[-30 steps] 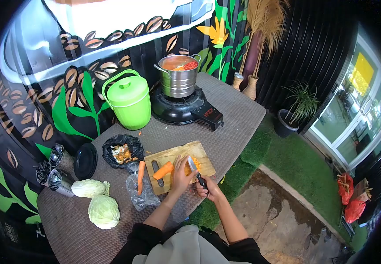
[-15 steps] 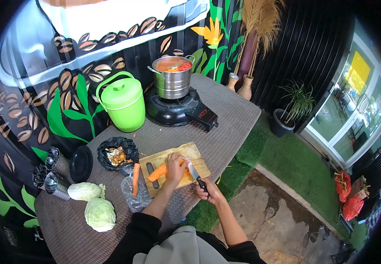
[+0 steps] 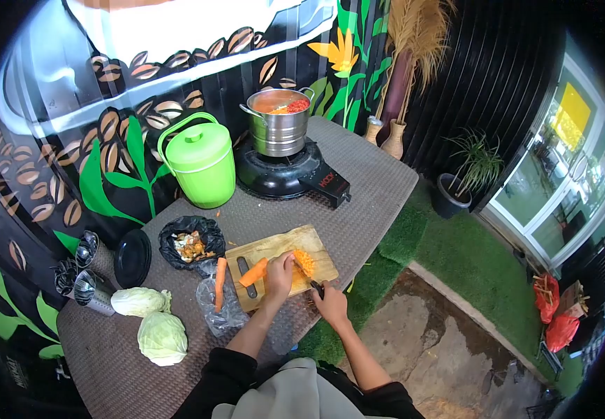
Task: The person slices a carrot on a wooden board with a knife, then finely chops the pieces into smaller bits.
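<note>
My right hand (image 3: 331, 304) is wrapped around the black handle of a knife (image 3: 318, 288). Its blade is tilted low among the diced carrot (image 3: 305, 261) on a wooden cutting board (image 3: 320, 244). My left hand (image 3: 279, 274) is closed over the board, fingertips together at the left side of the dice near the blade; what they grip is hidden. Beside that hand lies a thick carrot piece (image 3: 254, 272), close to the board's slot handle. A long peeled carrot (image 3: 220, 285) rests left of the board on a clear plastic bag (image 3: 213, 313).
Two pale cabbages (image 3: 163, 339) lie at the left. A black bag of peelings (image 3: 190, 243) sits behind the board. Farther back stand a green lidded bucket (image 3: 201, 164) and a steel pot (image 3: 279, 133) on a portable stove (image 3: 278, 174). Utensil holders (image 3: 93, 292) stand far left.
The knife has swung down and turned among the carrot dice, its blade now less visible. My left hand has shifted right, toward the dice. The camera view has moved slightly.
</note>
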The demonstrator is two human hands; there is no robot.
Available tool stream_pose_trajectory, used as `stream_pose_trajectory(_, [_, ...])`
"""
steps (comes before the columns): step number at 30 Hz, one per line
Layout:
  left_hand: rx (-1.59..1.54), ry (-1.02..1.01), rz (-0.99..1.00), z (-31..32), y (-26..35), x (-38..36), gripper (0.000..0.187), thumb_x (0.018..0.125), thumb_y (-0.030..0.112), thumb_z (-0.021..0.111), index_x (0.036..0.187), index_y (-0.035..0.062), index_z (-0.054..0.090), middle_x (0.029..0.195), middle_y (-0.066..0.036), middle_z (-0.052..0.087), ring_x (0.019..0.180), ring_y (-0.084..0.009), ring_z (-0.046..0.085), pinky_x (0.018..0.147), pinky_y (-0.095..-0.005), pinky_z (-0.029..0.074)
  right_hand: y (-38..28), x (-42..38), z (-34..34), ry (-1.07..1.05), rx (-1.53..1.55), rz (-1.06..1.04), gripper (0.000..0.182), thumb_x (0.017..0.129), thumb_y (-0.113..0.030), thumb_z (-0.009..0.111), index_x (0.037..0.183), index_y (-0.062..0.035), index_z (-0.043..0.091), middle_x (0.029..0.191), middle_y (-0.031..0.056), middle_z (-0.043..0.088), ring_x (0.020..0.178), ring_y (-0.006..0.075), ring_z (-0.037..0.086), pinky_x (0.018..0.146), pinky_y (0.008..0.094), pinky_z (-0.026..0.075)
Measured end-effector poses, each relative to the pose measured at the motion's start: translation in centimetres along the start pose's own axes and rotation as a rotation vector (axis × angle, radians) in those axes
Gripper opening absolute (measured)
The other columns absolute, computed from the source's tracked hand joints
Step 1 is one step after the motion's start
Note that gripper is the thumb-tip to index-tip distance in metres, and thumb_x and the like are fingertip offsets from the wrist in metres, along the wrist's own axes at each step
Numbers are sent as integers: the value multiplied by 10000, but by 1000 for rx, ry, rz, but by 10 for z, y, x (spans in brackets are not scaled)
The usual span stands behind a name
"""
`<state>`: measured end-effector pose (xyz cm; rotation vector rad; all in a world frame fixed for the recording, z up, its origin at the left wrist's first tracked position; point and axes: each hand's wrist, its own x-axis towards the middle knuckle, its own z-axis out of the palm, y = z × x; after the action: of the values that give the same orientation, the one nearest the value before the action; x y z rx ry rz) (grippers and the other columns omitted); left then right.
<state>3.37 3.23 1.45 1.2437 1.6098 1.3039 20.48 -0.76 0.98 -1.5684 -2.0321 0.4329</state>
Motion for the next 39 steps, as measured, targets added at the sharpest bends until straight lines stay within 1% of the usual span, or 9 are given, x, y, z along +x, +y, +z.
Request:
stream_pose_trajectory(1, [1, 1, -1, 1, -2, -3, 244, 891, 164, 598, 1078, 16, 652, 1193, -152, 603, 1238, -296, 461, 999, -436, 367, -6, -1, -5, -14, -19, 38, 294, 855, -310, 604, 933, -28, 576, 649, 188, 618, 604, 348, 635, 541, 447, 495])
stream_pose_trajectory(3, [342, 143, 401, 6, 2, -8, 452, 839, 267, 680, 1211, 30, 577, 1263, -185, 544, 1312, -340, 370, 1045, -470, 321, -14, -3, -13, -28, -37, 75, 310, 825, -320, 644, 944, -40, 583, 686, 201, 632, 648, 373, 638, 584, 460, 503])
stream_pose_trajectory(4, [342, 143, 400, 8, 7, -12, 452, 839, 267, 680, 1211, 30, 577, 1263, -185, 544, 1312, -340, 370, 1045, -470, 321, -16, -4, -15, -27, -62, 65, 298, 821, -313, 649, 946, -51, 583, 677, 189, 633, 636, 362, 639, 571, 453, 502])
stream_pose_trajectory(6, [618, 144, 386, 12, 16, -22, 793, 755, 398, 743, 1382, 47, 410, 1395, -211, 409, 1386, -386, 215, 1106, -498, 225, -19, -5, -18, -23, -89, 58, 287, 816, -307, 654, 948, -61, 584, 669, 177, 633, 624, 352, 641, 559, 446, 501])
stream_pose_trajectory(10, [570, 107, 400, 18, 8, -16, 998, 662, 460, 798, 1438, 63, 311, 1458, -180, 325, 1404, -394, 141, 1127, -529, 157, -18, -5, -22, 46, -106, 13, 268, 799, -285, 673, 946, -78, 587, 667, 158, 637, 607, 334, 641, 545, 432, 498])
stream_pose_trajectory(28, [472, 126, 403, 17, 4, 24, 660, 716, 200, 781, 1275, -14, 503, 1332, -195, 483, 1357, -367, 291, 1112, -428, 267, -9, -4, -37, 134, -77, 39, 223, 761, -260, 709, 870, -87, 620, 630, 103, 629, 574, 286, 632, 534, 391, 488])
stream_pose_trajectory(31, [497, 209, 397, 15, 2, 31, 557, 721, 215, 767, 1213, 44, 568, 1259, -135, 541, 1271, -334, 393, 1070, -443, 292, -12, -7, -46, 118, -78, 44, 220, 761, -254, 707, 881, -89, 623, 641, 101, 634, 582, 286, 635, 540, 393, 490])
stream_pose_trajectory(33, [522, 136, 315, 10, 3, 34, 357, 726, 188, 759, 1051, 71, 669, 1098, -108, 619, 1117, -298, 489, 960, -432, 362, -11, -8, -50, 106, -86, 45, 219, 762, -251, 705, 886, -90, 625, 649, 101, 639, 590, 287, 638, 543, 394, 492])
stream_pose_trajectory(39, [536, 150, 401, 10, -1, 29, 93, 759, 129, 712, 828, 67, 724, 822, -91, 680, 889, -272, 564, 832, -390, 384, -1, -14, -46, 101, -2, 95, 232, 800, -272, 666, 901, -74, 599, 696, 163, 644, 646, 352, 635, 557, 448, 486])
